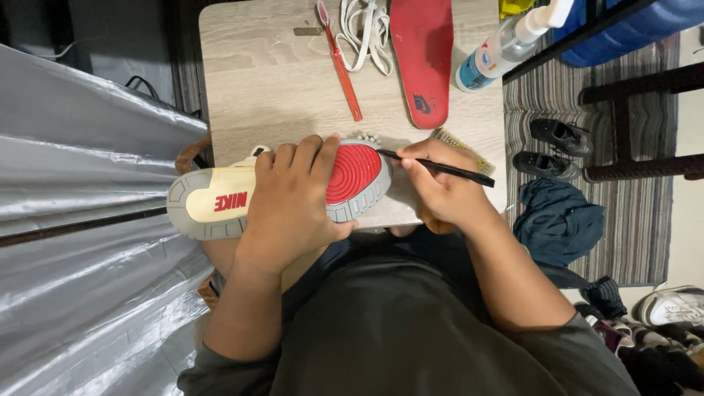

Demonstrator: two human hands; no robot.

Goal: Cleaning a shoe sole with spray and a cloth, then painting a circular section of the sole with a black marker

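Sneaker lies sole-up across the near edge of the small wooden table, its long axis running left to right: the cream and grey heel sticks out past the left hand, the red forefoot tread points toward the right hand. Left hand is clamped over the middle of the sole, fingers curled over the far edge, so the shoe extends out of the grip on both sides. Right hand, just right of the toe, is closed in a pencil grip on a thin black tool; the tool's tip points left and touches the grey rim at the toe, while its other end slants out to the right beyond the knuckles. Behind the right hand, partly hidden, a bristled brush shows on the table. Farther from both hands lie a red toothbrush pointing away, a bundle of white laces, and a red insole lying lengthwise away from the person. Right of the insole, a spray bottle rests at the table's far corner.
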